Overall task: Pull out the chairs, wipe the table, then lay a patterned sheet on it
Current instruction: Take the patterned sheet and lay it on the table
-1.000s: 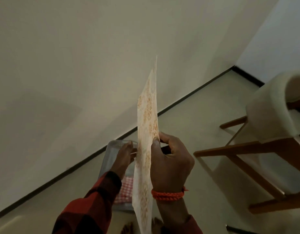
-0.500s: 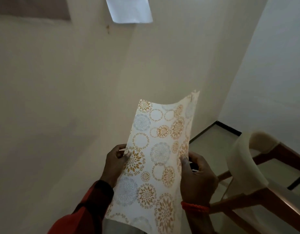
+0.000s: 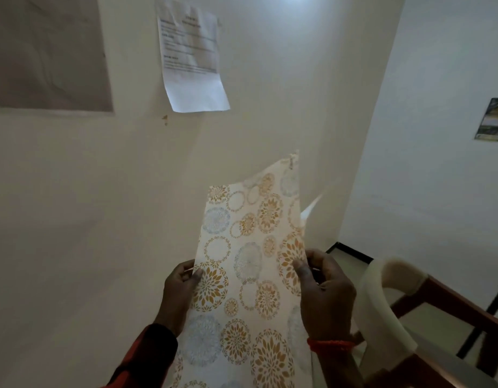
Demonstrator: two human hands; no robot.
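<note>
- On the two side edges of the patterned sheet [image 3: 242, 275], fingers are pinching: the left hand [image 3: 180, 289] has its thumb on the printed front and its fingers curled behind the left edge.
- The right hand [image 3: 326, 298] pinches the right edge the same way, thumb on the front, other fingers behind the sheet.
- The sheet stands up in the air between both hands, printed side to the person, and its top right corner curls back.
- It looks thin, light and bendy, so it will likely flop and catch the air. I think holding it near two corners would keep it flat when it goes down.
- Right of the sheet is a chair [image 3: 404, 317] with a pale back.
- Above the sheet, a white paper [image 3: 191, 60] hangs on the wall [image 3: 74, 205].
- The table is not in view.
</note>
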